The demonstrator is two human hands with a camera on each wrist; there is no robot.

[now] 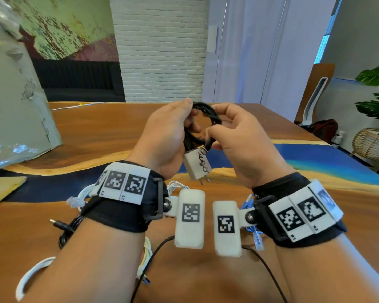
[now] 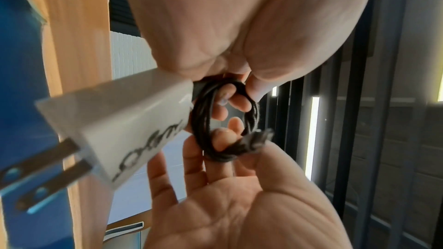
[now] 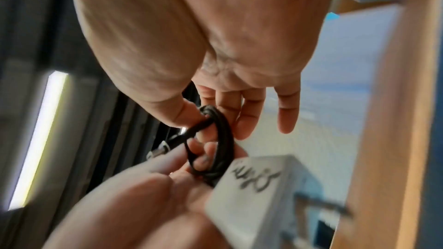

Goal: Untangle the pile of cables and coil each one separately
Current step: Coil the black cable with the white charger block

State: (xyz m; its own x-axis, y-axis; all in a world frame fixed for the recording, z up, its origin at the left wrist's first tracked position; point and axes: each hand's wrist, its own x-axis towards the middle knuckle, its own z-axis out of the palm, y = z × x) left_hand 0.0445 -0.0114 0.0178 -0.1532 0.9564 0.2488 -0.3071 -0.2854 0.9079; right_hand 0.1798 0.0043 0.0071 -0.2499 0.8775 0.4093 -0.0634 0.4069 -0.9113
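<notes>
A black cable (image 1: 213,115), wound into a small coil, is held up above the table between both hands. Its white charger plug (image 1: 197,165) with two metal prongs hangs below the coil. My left hand (image 1: 189,118) grips the coil's left side, with the thumb on top and fingers through the loop. My right hand (image 1: 211,133) pinches the coil's right side. In the left wrist view the coil (image 2: 225,120) joins the plug (image 2: 115,130). In the right wrist view the thumb and forefinger pinch the coil (image 3: 223,139), and a loose connector end (image 3: 163,149) sticks out.
On the wood-and-blue table (image 1: 109,132) under my forearms lie white cables (image 1: 31,278), a black cable with a plug (image 1: 59,225) and a blue cable (image 1: 257,237). A grey plastic bag (image 1: 15,95) stands at the left, and a potted plant in a basket (image 1: 374,141) stands off the right edge.
</notes>
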